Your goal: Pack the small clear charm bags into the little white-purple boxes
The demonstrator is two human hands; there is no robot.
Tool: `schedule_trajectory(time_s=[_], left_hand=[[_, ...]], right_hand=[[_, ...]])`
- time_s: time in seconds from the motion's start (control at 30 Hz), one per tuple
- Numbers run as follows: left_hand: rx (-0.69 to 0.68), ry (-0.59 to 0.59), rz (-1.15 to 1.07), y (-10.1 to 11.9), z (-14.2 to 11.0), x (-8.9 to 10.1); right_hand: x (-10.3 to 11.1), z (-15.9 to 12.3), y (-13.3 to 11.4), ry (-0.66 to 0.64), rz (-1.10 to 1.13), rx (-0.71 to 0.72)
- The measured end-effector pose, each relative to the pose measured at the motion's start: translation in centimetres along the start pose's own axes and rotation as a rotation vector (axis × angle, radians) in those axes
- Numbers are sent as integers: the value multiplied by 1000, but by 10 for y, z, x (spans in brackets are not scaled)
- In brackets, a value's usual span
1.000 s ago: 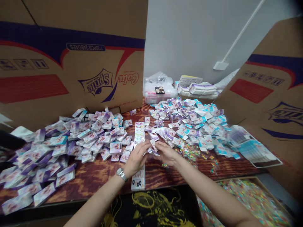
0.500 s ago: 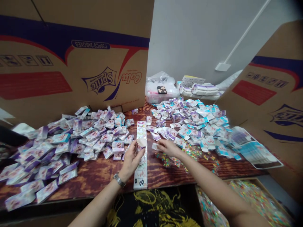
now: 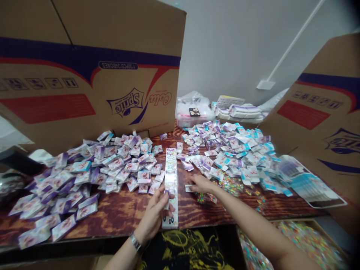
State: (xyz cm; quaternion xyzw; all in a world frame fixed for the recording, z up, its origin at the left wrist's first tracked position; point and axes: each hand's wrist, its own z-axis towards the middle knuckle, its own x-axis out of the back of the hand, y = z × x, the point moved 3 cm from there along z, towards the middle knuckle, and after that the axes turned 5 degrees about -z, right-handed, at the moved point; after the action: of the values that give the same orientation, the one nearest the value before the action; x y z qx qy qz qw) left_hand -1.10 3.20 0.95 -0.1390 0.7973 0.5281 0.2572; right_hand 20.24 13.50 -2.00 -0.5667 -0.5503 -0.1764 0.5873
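Left hand sat at the lower end of the strip, a long printed card lying lengthwise on the desk, bottom center of frame. Its fingers curled against the strip's edge; we can't tell if they gripped it or something small there. Right hand came in from lower right, fingers closed on a white packet just right of the strip. Two big spreads of packets flanked the strip: left pile, right pile. Colored bags lay just beside right hand. Left carton and right carton stood at upper left and far right. Our read: step in hand is handling single packets at the strip. Next move calls for right fingers bringing the packet across, clear of left fingers.
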Motion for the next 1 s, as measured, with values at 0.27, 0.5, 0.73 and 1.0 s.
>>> schedule_trajectory(time_s=[0.27, 0.5, 0.73, 1.0], left_hand=[[-17, -23, 177, 2, -3, 7], [-398, 79, 833, 22, -10, 20], [-545, 38, 1101, 43, -16, 20], [-497, -86, 1137, 43, -25, 22]], right_hand=[[15, -16, -37, 137, 268, 68], [54, -47, -100, 417, 289, 295], [54, -46, -141, 507, -156, 630], [48, -43, -137, 223, -322, 875]])
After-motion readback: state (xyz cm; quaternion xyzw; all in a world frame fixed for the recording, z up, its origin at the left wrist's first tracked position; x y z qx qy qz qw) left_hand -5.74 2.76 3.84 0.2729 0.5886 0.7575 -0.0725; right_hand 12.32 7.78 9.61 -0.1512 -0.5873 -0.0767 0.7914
